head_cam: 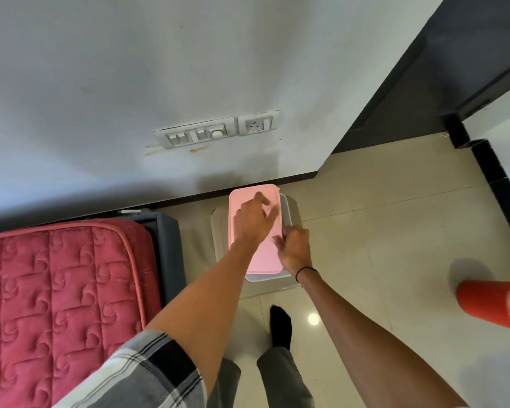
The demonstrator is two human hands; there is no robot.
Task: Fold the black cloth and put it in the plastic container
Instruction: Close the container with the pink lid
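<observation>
A translucent white plastic container point(286, 208) stands on the tiled floor against the wall. A pink lid point(264, 260) lies over it, shifted slightly left so that the container's right rim shows. My left hand point(253, 219) rests flat on the lid's far half with its fingers spread. My right hand point(295, 245) is at the lid's right edge, fingers curled onto it. The black cloth is nowhere in view, and the lid hides the inside of the container.
A red quilted mattress point(65, 290) on a grey bed frame point(171, 254) fills the left. A switch panel point(215, 131) is on the wall above the container. A red object point(495, 301) stands at the right edge. My foot in a black sock point(280, 325) is just below the container.
</observation>
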